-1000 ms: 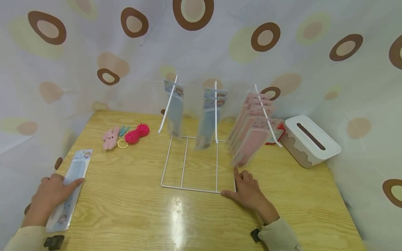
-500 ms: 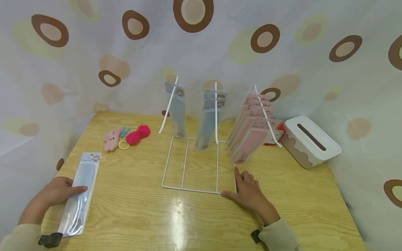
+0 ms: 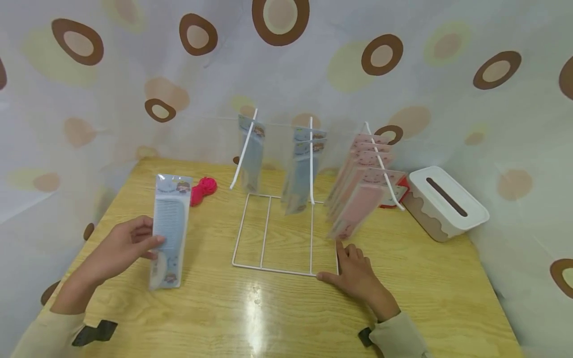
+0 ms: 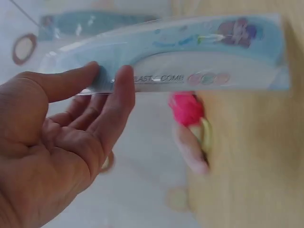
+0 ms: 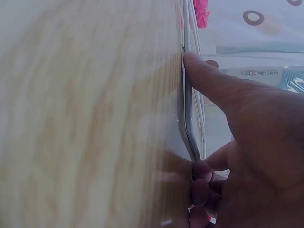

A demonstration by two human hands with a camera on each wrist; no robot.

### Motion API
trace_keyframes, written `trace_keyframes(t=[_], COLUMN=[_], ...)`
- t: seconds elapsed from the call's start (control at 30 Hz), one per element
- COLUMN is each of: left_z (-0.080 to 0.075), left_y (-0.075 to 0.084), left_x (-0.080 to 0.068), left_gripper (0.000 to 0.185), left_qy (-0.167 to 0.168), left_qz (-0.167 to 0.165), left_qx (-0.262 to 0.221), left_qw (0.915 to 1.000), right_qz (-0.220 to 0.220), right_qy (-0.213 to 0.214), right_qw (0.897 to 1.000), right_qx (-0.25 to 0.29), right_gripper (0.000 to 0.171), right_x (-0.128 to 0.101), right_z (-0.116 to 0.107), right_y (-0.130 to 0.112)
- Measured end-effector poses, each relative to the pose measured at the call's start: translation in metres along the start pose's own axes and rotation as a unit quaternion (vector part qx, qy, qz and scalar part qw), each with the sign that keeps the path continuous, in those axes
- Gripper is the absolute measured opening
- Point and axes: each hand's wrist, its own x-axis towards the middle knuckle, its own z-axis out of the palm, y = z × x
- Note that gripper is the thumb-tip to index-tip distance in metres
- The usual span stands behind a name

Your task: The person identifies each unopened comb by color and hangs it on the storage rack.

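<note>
My left hand pinches a light blue comb in a clear packet, raised nearly upright above the table's left side. The left wrist view shows thumb and fingers at the edge of the comb's packet. On the front right corner of a white wire rack rests my right hand, its thumb along the front bar and index finger by the side bar. Close up, that thumb touches the rack's wire while the other fingers curl beside it. Blue comb packets hang on the left and middle hooks, several pink comb packets on the right one.
A pink yarn bundle lies at the back left, partly behind the raised comb. The white-lidded tissue box stands at the right, with a red item beside it. Patterned cloth hangs behind the wooden table.
My left hand has lifted the packaged comb off the table's left edge and carried it right and forward, now hiding the small toys. The right hand stays at the rack's corner.
</note>
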Motion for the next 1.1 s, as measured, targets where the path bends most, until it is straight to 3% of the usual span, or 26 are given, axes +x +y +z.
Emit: trace_keyframes(t=[0.2,0.43,0.7,0.9,1.1], left_z=[0.024,0.047,0.065,0.069,0.071], left_y=[0.052,0.076,0.084,0.081,0.079], left_x=[0.000,-0.011,-0.013,-0.008,-0.003], left_gripper=[0.028,0.020,0.016,0.019,0.019], left_qy=[0.004,0.011,-0.003,-0.010,-0.012], left_qz=[0.095,0.155,0.148,0.120,0.116], left_qx=[-0.040,-0.062,-0.050,-0.053,-0.052], left_qw=[0.9947,0.9859,0.9877,0.9913,0.9919], right_qz=[-0.004,0.003,0.008,0.010,0.002], right_qy=[0.009,0.000,-0.002,-0.006,0.000], right_qw=[1.000,1.000,1.000,1.000,1.000], right_qx=[-0.012,0.004,0.005,0.010,0.011], right_gripper=[0.110,0.111,0.111,0.111,0.110], right_x=[0.002,0.003,-0.001,-0.002,-0.001], right_z=[-0.001,0.000,-0.005,-0.003,0.000], right_y=[0.001,0.002,-0.002,-0.002,0.000])
